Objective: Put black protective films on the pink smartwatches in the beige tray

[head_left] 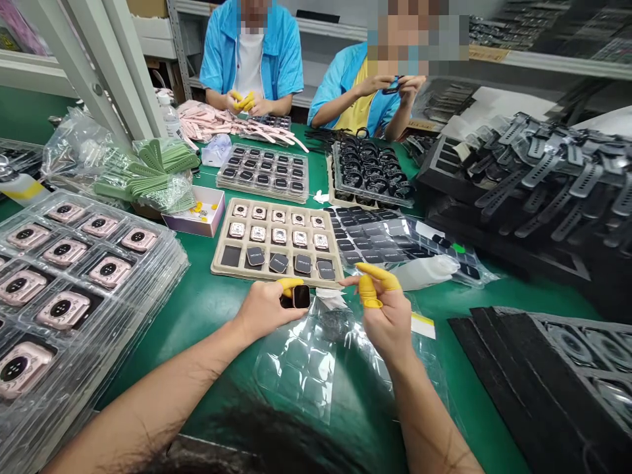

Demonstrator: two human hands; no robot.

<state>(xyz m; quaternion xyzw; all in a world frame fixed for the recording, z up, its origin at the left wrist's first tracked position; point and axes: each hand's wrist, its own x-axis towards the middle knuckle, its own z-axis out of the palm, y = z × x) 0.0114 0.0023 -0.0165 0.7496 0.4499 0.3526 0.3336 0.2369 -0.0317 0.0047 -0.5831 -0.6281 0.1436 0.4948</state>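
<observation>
My left hand (264,308), a yellow finger cot on one finger, is closed around a smartwatch body (301,297) with its dark screen showing. My right hand (385,306) is raised to the right, with yellow cots on its thumb and a finger. Its fingers are apart and nothing shows between them. Just beyond both hands lies a beige tray (217,262) of watch bodies, some lying under dark square covers in the front row. White film scraps (332,298) sit between the hands. Clear plastic sheets (301,368) are spread over the green table below them.
Stacked clear trays of pink watch bodies (62,253) fill the left. Black foam trays (498,355) stand on the right. Behind are green straps (158,171), a small box (197,220), a white bottle (427,271) and grey straps (548,161). Two co-workers in blue sit opposite.
</observation>
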